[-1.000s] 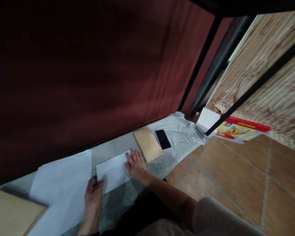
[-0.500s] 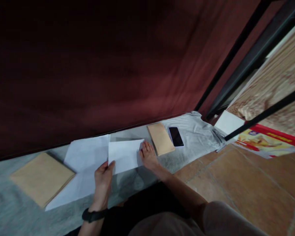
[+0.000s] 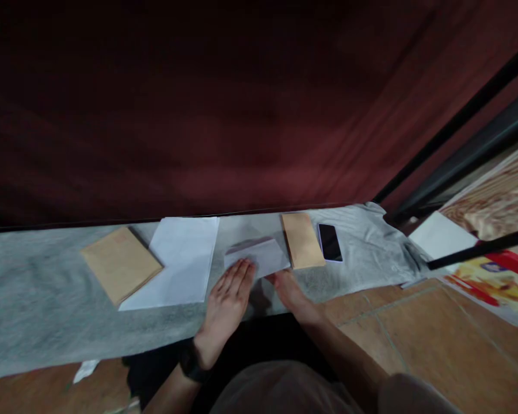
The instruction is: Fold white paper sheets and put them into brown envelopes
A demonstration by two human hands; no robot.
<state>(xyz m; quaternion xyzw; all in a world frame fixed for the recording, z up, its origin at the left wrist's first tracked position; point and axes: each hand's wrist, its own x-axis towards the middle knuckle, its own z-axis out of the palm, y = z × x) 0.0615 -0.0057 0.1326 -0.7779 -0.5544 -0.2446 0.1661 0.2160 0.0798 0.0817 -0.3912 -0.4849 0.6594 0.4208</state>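
A small folded sheet of white paper (image 3: 268, 256) lies at the middle of the grey cloth, with a raised fold along its far side. My left hand (image 3: 228, 296) rests on its left part, fingers stretched out flat over the paper. At its lower right corner, my right hand (image 3: 287, 288) pinches the edge, the fingertips partly hidden. Left of my hands is a stack of white sheets (image 3: 183, 259). A pile of brown envelopes (image 3: 121, 264) covers that stack's left corner. Just right of the folded paper sits a smaller brown pile (image 3: 303, 241), apparently envelopes too.
A dark-screened phone (image 3: 330, 242) lies right of the smaller pile. The grey cloth (image 3: 38, 287) covers a long narrow surface against a dark red backdrop (image 3: 242, 144). Black bars, a white box (image 3: 442, 236) and a colourful carton (image 3: 496, 279) stand at right, above tiled floor (image 3: 423, 333).
The white sheet has been folded smaller and now lies lower between my hands. My left hand went from gripping its left edge to lying flat on it. The camera view has shifted.
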